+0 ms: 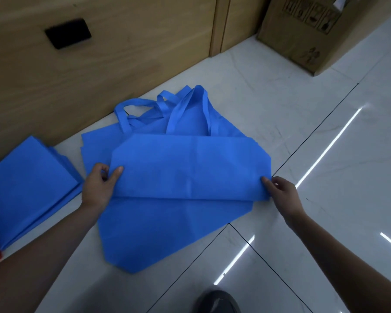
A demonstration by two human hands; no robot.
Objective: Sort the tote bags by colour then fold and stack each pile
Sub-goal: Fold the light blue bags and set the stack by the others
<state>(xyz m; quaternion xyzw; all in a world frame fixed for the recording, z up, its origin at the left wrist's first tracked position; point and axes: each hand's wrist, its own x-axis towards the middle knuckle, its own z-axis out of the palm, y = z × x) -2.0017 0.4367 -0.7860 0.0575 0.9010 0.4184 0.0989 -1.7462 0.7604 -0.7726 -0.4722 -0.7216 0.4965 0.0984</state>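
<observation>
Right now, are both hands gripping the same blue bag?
Yes, the left hand and right hand pinch opposite ends of the folded blue bag.

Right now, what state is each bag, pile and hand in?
Top blue tote bag: partly folded across, held at both ends.
Blue bags underneath: unfolded, lying flat, handles out.
Folded blue pile: stacked, untouched.
Left hand: pinching the bag's left end.
Right hand: pinching its right end.
</observation>
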